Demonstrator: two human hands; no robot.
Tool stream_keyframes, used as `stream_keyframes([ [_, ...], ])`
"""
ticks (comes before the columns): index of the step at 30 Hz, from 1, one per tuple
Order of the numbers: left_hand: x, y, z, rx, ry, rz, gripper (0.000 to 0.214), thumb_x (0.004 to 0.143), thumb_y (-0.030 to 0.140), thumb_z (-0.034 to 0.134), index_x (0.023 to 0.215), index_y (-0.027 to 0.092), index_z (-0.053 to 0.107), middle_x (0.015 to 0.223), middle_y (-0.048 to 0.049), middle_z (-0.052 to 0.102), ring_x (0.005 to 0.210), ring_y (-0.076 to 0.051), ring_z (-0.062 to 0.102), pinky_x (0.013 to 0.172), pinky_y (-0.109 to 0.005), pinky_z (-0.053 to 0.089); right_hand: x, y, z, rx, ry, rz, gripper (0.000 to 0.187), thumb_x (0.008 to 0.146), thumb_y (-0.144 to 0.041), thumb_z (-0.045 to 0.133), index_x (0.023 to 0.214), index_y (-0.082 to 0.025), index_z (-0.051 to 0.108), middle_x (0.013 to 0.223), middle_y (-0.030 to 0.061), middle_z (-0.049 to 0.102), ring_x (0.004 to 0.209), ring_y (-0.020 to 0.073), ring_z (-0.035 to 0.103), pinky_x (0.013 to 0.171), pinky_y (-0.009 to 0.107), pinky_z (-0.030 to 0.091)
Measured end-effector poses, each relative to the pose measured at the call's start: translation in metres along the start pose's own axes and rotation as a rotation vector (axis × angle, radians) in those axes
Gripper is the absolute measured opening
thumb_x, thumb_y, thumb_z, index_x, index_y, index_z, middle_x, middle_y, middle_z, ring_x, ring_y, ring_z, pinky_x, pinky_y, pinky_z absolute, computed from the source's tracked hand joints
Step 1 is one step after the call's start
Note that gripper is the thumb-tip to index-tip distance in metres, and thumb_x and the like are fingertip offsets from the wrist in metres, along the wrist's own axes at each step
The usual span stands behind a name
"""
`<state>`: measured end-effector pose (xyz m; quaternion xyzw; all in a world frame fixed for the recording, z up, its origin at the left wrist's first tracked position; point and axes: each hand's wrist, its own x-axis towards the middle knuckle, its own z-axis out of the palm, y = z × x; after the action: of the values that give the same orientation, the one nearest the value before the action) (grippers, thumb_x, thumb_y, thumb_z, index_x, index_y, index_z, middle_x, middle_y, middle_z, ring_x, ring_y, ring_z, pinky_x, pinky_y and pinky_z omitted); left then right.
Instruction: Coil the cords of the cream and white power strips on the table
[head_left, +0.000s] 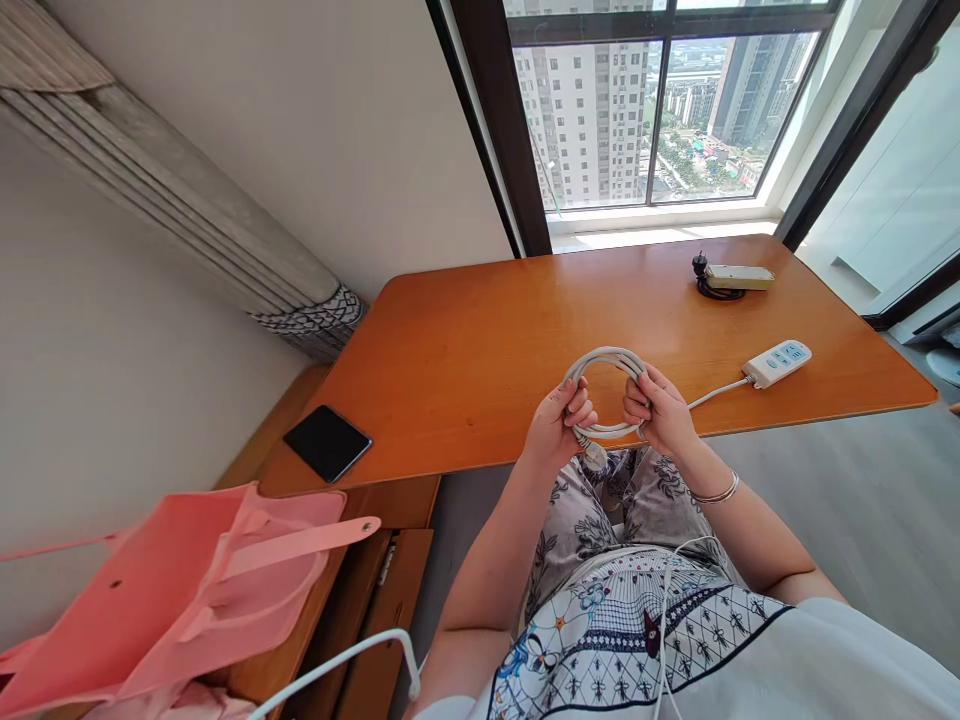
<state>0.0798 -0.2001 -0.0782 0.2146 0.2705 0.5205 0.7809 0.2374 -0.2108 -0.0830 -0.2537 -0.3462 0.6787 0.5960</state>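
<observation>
A coil of white cable [604, 362] is held up over the near edge of the orange wooden table [480, 340]. My left hand [559, 425] is closed round the coil's left side, and the plug end hangs just below it. My right hand [660, 412] is closed round the coil's right side. From the coil the cable runs right across the table to a white power strip with blue buttons [778, 361], which lies flat near the table's front right edge.
A second, beige power strip with a coiled black cord [731, 277] lies at the far right of the table. A black phone [327, 441] rests on a lower wooden surface at the left, beside a pink bag [187, 590]. A window is beyond the table.
</observation>
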Motion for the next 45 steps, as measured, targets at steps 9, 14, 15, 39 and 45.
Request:
stream_keyframes([
  [9,0.008,-0.009,-0.020,0.099,-0.130,0.055,0.057,0.078,0.068,0.069,0.102,0.016,0.070,0.108,-0.0133,0.074,0.111,-0.029,0.067,0.096,-0.043,0.052,0.003,-0.007,0.007,-0.035,0.073,-0.089,0.046,0.071,-0.054,0.084,0.078,-0.022,0.051,0.060,-0.0106,0.026,0.045,0.0029,0.013,0.040,0.017,0.015],
  [14,0.030,-0.027,-0.039,0.275,-0.297,-0.281,0.043,0.076,0.046,0.076,0.105,0.014,0.072,0.116,-0.0179,0.074,0.122,-0.036,0.065,0.108,-0.051,0.045,-0.001,-0.016,0.009,0.007,0.023,-0.081,0.042,0.073,-0.050,0.084,0.079,-0.021,0.054,0.059,-0.0106,0.026,0.045,0.0031,0.012,0.040,0.017,0.013],
  [15,0.032,-0.032,-0.041,0.338,-0.352,-0.326,0.041,0.073,0.040,0.079,0.105,0.015,0.073,0.117,-0.0170,0.074,0.122,-0.035,0.065,0.110,-0.049,0.044,-0.002,-0.018,0.010,0.016,0.014,-0.083,0.040,0.074,-0.049,0.083,0.081,-0.021,0.055,0.059,-0.0106,0.025,0.045,0.0032,0.012,0.040,0.017,0.013],
  [39,0.028,-0.020,-0.001,-0.094,-0.057,-0.365,0.015,0.084,0.015,0.058,0.094,0.011,0.067,0.060,0.0017,0.057,0.055,-0.011,0.062,0.066,-0.025,0.057,-0.029,-0.050,0.020,-0.009,0.119,-0.102,0.025,0.086,-0.041,0.070,0.099,-0.022,0.065,0.063,-0.0089,0.020,0.047,0.0058,0.008,0.039,0.019,0.014],
  [45,0.013,-0.005,-0.004,-0.049,0.074,-0.146,0.021,0.087,0.020,0.054,0.066,0.016,0.055,0.064,0.0005,0.059,0.046,-0.007,0.053,0.053,-0.021,0.050,-0.025,-0.040,0.000,0.060,0.163,-0.105,0.032,0.084,-0.039,0.076,0.078,-0.021,0.050,0.064,-0.0092,0.020,0.047,0.0039,0.009,0.039,0.016,0.016],
])
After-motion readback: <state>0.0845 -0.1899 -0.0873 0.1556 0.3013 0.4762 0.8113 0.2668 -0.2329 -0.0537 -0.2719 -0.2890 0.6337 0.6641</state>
